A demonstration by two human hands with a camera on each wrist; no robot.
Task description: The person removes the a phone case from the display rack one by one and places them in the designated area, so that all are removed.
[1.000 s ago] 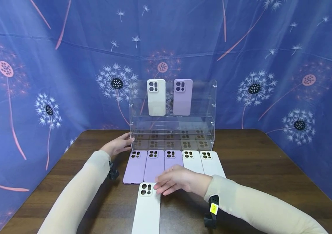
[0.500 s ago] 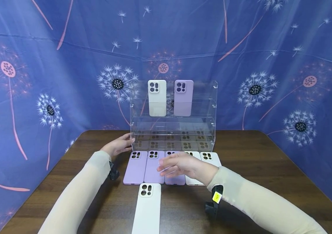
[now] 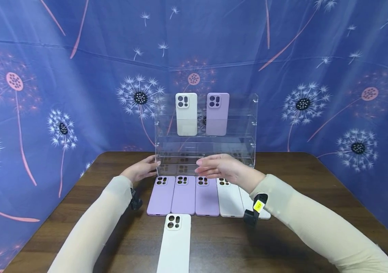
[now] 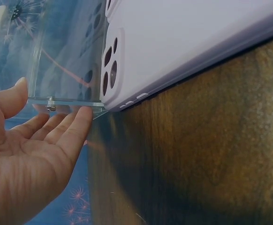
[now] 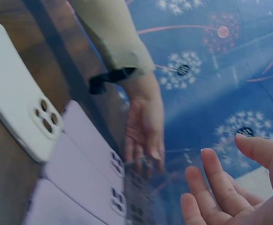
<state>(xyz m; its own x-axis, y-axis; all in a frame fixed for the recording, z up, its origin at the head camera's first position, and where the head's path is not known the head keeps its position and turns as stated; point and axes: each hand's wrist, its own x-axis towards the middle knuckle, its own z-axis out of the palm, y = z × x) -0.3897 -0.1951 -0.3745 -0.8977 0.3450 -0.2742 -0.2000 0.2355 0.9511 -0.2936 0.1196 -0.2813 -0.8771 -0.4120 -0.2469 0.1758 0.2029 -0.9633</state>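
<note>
My left hand (image 3: 142, 169) is at the left side of a clear acrylic display stand (image 3: 176, 146). In the left wrist view its fairly straight fingers (image 4: 75, 133) lie along the outer side panel, and the thumb sticks up past the panel's edge. My right hand (image 3: 222, 167) is raised in front of the lower tiers, fingers loosely bent, holding nothing. High on the stand lean a white phone case (image 3: 187, 115) and a lilac phone case (image 3: 217, 115). Below my right hand lie three lilac phone cases (image 3: 183, 199) and two white ones (image 3: 231, 201) in a row.
Nearer to me, another white phone case (image 3: 175, 246) lies on the wooden table (image 3: 228, 246). The row of cases runs along the stand's front foot. Behind the table hangs a blue dandelion-print cloth (image 3: 105, 34).
My right hand has moved up and away from the near white phone case, over the row, to the front of the stand. My left hand has stayed at the stand's side.
</note>
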